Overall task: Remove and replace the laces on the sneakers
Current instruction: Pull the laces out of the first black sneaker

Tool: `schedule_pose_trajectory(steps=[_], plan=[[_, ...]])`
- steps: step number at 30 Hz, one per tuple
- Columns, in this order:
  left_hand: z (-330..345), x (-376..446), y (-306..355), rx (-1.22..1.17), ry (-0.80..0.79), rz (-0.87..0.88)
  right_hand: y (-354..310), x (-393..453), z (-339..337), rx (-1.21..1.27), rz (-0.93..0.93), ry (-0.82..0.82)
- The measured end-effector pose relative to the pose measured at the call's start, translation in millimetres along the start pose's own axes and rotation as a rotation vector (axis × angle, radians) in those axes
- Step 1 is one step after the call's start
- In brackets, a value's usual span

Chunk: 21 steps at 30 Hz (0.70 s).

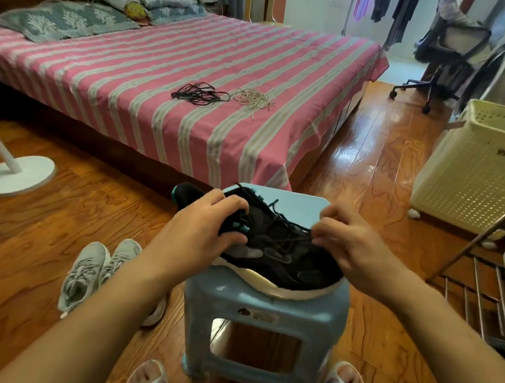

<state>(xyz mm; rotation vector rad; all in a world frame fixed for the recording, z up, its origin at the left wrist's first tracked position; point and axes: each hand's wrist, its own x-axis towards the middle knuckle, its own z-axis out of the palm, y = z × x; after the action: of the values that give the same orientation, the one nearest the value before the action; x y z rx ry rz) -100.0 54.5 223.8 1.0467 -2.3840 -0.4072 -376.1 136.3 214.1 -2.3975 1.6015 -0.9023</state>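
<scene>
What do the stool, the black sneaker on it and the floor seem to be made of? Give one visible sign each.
Stool: likely moulded plastic; smooth pale blue, one-piece legs and seat.
Black sneaker: upper looks like matte knit or mesh fabric, sole like white foam or rubber.
Floor: glossy wood or wood-look planks; grain pattern and window glare.

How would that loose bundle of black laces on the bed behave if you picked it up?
The loose bundle of black laces lies in slack loops on the pink striped bedsheet, so it would probably droop limply. It looks thin, so likely very light. The overlapping strands may well snag or tangle.
</scene>
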Motion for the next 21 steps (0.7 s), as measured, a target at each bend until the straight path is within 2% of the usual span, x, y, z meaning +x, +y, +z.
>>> schedule_pose_trajectory(steps=[4, 8, 10, 11, 13, 15, 16, 18, 20, 21], plan=[[0, -1, -1, -0.044, -0.024, 0.042, -25, -2, 11, -0.083, 0.039, 0.13], [2, -1, -1, -0.032, -0.016, 0.05, -59, 15, 50, -0.395, -0.053, 0.143], [2, -1, -2, -0.027, -0.007, 0.045, -59, 17, 47, -0.421, -0.05, 0.178], [2, -1, -3, -0.029, -0.005, 0.039, -56, 14, 41, -0.361, -0.075, 0.152], [1, -2, -5, -0.048, 0.0, 0.024, -48, 0, 21, -0.144, -0.1, -0.015], [1, 0, -5, -0.066, 0.003, 0.017, -35, -14, -4, 0.007, 0.02, -0.178], [2, 0, -4, -0.06, 0.006, 0.021, -29, -18, -14, 0.001, 0.098, -0.195], [6, -1, -1, -0.031, 0.012, 0.035, -25, -19, -22, -0.073, 0.195, -0.085], [8, -1, 1, -0.023, 0.021, 0.033, -40, -9, -9, -0.154, 0.182, 0.066], [8, -1, 1, -0.026, 0.026, 0.029, -51, -2, 5, -0.221, 0.175, 0.092]])
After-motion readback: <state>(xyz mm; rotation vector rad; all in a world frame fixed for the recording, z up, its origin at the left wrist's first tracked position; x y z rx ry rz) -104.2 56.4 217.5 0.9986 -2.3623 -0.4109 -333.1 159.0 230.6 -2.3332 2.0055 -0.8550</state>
